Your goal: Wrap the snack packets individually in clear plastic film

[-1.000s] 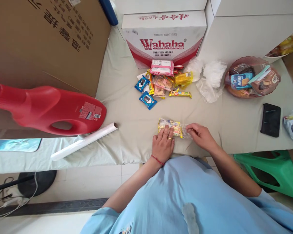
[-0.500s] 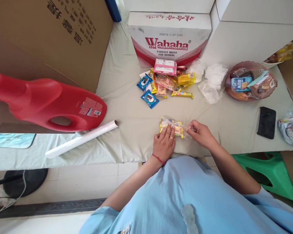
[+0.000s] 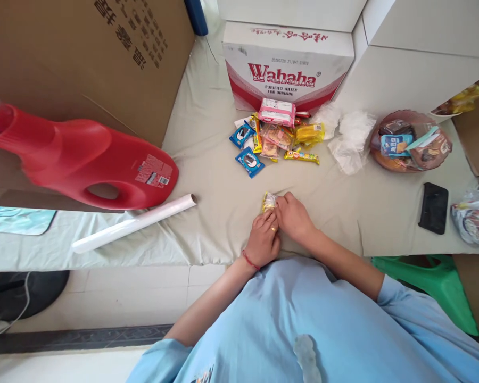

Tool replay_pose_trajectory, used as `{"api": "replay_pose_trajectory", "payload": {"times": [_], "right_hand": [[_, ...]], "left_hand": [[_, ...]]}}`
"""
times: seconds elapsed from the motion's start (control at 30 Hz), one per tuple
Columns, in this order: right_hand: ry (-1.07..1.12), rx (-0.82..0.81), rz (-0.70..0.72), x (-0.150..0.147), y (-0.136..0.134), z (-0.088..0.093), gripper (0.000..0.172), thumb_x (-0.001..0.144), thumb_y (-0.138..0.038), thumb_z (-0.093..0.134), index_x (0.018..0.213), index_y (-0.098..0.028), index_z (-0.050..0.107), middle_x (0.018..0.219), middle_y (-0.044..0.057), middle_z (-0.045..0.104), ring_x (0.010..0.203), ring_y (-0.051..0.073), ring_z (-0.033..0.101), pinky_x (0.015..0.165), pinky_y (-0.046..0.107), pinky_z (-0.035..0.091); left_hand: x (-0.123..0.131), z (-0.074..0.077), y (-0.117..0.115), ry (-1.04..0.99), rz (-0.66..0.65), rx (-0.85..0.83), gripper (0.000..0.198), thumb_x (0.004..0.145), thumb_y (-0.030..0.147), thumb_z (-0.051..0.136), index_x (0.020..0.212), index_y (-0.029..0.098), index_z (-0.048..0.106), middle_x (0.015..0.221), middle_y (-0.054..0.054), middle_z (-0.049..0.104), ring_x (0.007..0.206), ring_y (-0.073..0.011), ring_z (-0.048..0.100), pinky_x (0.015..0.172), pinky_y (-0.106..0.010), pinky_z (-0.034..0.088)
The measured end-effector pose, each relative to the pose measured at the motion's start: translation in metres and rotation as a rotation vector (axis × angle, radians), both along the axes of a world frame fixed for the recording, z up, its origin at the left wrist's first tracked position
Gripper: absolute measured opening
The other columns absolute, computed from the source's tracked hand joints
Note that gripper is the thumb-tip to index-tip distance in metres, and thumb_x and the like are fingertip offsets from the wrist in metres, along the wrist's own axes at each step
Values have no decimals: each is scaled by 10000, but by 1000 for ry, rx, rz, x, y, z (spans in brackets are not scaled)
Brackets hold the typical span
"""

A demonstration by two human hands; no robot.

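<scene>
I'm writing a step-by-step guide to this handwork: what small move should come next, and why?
Probably the right hand should press its fingers down along the small packet while the left hand steadies it: both hands meet at the packet, covering much of it, with the right fingers close beside the left fingertips.

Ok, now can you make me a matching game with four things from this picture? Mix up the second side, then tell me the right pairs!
Things:
1. Small yellow packet
2. Red jug
3. Bowl
4. Stool

Clues:
A. Has wrapped snacks inside
B. Green, showing past the near edge of the table
C. At the fingers of the left hand and right hand
D. Beside the white roll

Right pairs: 1-C, 2-D, 3-A, 4-B
</scene>
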State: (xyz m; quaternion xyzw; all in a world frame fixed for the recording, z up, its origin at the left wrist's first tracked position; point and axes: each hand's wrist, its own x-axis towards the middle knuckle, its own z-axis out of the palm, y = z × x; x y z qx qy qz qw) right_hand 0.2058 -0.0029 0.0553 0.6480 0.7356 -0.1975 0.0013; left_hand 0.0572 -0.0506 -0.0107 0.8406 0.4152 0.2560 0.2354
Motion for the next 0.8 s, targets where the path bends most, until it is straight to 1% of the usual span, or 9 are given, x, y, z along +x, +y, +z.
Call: {"api": "replay_pose_trajectory", "payload": {"times": [0.13,0.2,0.27,0.33,0.5,0.57,0.63,0.73,0.8], "right_hand": [[-2,82,151,5,-20,4,349,1099,-312,416,1231,-112,669,1260,201,637,1181,319,530,1005,417,449],[-9,98,225,10,-26,7,389,1076,-352,493,1350,-108,620,1365,210,605,1231,340,493,1021,442,434],[-37,118,290,16,-27,7,442,1052,-313,536,1448,-117,561,1460,205,565,1275,353,467,1036,460,409],[-60,134,314,21,-25,5,437,1053,-231,498,1478,-143,546,1491,185,561,1303,349,456,1056,468,382],[26,116,265,29,-10,-3,411,1062,-174,411,1420,-166,612,1405,181,640,1243,334,515,1036,466,407],[189,88,165,34,-4,-2,393,1045,-187,451,1397,-160,624,1378,178,656,1218,318,551,1039,448,433],[476,5,45,41,-1,0,362,1036,-241,485,1358,-156,626,1310,156,687,1160,282,605,1013,412,475],[955,-254,-82,49,-3,-1,398,1029,-370,513,1368,-168,561,1145,97,726,994,221,673,869,344,539],[1121,-415,-141,48,-12,-4,474,997,-419,568,1403,-183,501,1043,61,726,887,193,680,773,303,539]], "left_hand": [[-19,5,-3,-261,-10,-101,522,794,96,477,1244,211,714,1294,-107,755,1400,-257,593,1167,-519,494],[-26,9,-8,-330,83,-187,437,796,107,464,1102,245,744,1122,-69,797,1267,-243,679,1101,-499,548],[-32,12,-12,-359,223,-247,363,798,135,465,998,254,743,1020,-54,799,1143,-237,724,1039,-481,580],[-37,14,-15,-373,332,-266,306,799,157,478,940,249,734,988,-54,792,1064,-233,736,998,-463,591],[-43,23,-18,-422,444,-337,202,876,210,525,898,244,723,983,-54,770,1042,-228,729,993,-433,574],[-40,29,-18,-455,501,-438,181,927,283,546,944,239,721,1040,-65,761,1089,-232,717,1016,-429,563],[-33,34,-15,-554,546,-573,228,942,387,599,1086,236,691,1186,-88,736,1162,-243,696,990,-416,578],[-19,37,-6,-789,541,-789,512,881,540,696,1286,255,570,1415,-123,636,1211,-259,683,899,-393,613],[-9,36,2,-858,525,-893,579,831,597,738,1257,246,562,1350,-115,670,1134,-248,707,880,-388,611]]}}
